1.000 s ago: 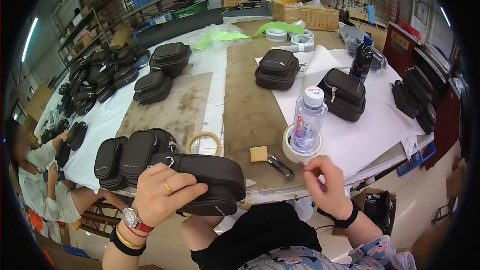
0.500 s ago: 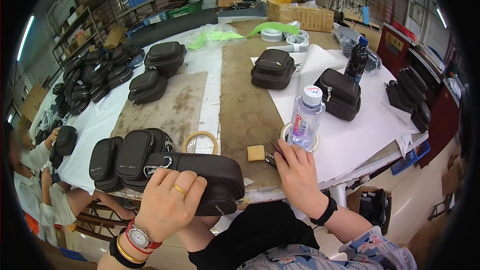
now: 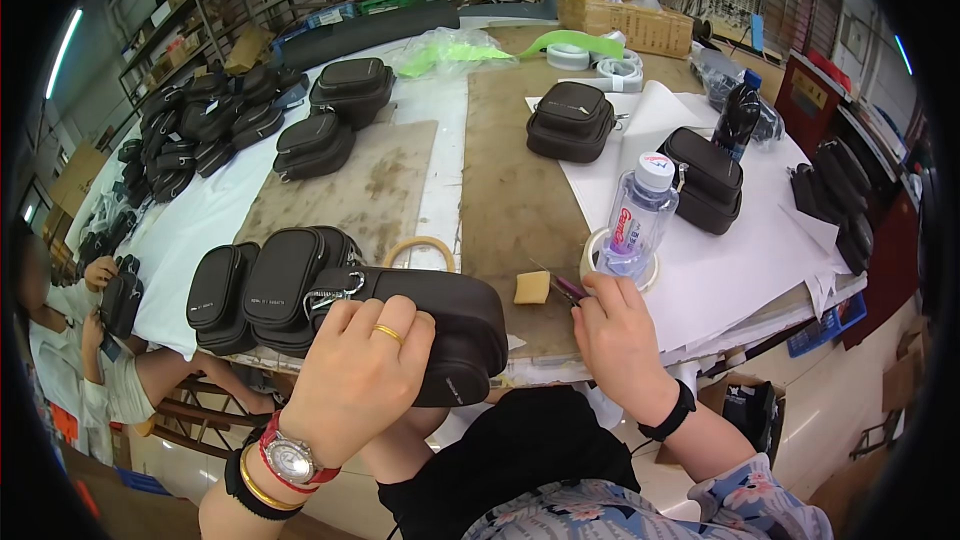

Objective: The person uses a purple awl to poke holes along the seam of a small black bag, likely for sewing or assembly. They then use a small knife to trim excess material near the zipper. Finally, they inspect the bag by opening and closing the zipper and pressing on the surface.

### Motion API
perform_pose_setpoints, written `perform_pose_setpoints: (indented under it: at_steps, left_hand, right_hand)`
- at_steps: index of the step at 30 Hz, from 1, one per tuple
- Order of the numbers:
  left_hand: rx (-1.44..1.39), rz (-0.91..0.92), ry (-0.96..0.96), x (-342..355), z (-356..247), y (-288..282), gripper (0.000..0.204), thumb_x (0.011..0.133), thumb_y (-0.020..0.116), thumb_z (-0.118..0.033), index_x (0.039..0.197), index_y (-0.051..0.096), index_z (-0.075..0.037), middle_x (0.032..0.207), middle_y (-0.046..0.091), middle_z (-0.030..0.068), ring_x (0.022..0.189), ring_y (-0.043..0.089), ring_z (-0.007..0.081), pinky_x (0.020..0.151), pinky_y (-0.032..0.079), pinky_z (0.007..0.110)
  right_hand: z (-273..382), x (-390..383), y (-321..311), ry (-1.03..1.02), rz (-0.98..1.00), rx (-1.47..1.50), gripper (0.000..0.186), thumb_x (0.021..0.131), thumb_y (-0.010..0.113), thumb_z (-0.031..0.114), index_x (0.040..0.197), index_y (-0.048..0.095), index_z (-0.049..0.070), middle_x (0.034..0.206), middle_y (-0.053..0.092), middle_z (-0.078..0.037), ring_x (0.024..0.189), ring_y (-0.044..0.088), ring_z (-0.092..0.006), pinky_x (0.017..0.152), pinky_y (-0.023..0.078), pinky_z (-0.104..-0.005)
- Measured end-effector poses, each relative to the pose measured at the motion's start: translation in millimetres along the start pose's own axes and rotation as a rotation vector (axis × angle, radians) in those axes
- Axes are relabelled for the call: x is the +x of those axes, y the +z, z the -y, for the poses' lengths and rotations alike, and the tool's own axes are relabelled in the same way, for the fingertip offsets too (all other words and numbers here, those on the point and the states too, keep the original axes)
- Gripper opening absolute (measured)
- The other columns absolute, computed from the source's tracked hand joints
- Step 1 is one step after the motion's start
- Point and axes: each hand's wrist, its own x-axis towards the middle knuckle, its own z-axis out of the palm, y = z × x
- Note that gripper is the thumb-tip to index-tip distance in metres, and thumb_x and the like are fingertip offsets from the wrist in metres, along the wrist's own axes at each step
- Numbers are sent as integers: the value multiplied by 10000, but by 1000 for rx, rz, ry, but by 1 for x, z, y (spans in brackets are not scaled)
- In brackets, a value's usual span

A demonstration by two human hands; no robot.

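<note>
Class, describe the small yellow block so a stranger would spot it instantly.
On the table, find the right-hand brown board. Near its front edge, left of the right hand, lies the yellow block; it is squarish, unlike the clear bottle and ring-shaped tape roll nearby.

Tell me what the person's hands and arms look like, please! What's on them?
The left hand wears a gold ring. On that wrist are a silver watch with a red strap, a thin red bracelet, a gold bangle and a black band. The right hand has a black wristband, and that arm has a blue-grey sleeve with pink flowers.
</note>
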Motion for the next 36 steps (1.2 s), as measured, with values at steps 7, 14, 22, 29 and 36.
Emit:
perform_pose_setpoints:
  at_steps: [7,14,22,29,36]
  left_hand:
    - [-111,-40,-64,-2,4,-4,213,782,618,-40,994,624,-58,951,569,78,831,600,272,749,483,370]
    - [-105,-3,-59,4,8,-4,174,798,615,-28,970,598,-52,936,544,78,810,570,275,763,465,348]
    - [-41,-13,25,5,17,0,134,771,622,-66,896,581,-43,877,510,72,843,598,206,744,457,319]
    - [-121,-77,-54,3,11,4,162,778,663,-11,920,596,-53,884,554,64,761,572,268,713,474,356]
    - [-132,-132,-96,0,7,11,143,809,678,-5,915,598,-57,882,547,78,749,555,291,689,467,384]
  right_hand:
    - [10,1,-26,167,100,-74,218,777,681,10,985,619,-8,948,578,-142,840,580,-315,720,508,-405]
    - [6,13,-56,243,99,104,239,896,684,103,1113,599,47,900,608,-123,841,611,-324,713,493,-418]
    - [19,29,-56,82,21,436,289,824,806,203,1034,673,56,816,624,-87,608,608,-271,537,467,-346]
    - [38,52,-37,-306,-84,294,235,800,799,233,985,708,122,690,472,-3,525,527,-159,464,385,-307]
    - [43,57,-21,-361,-156,239,214,772,774,227,963,709,153,700,445,14,533,531,-121,448,387,-283]
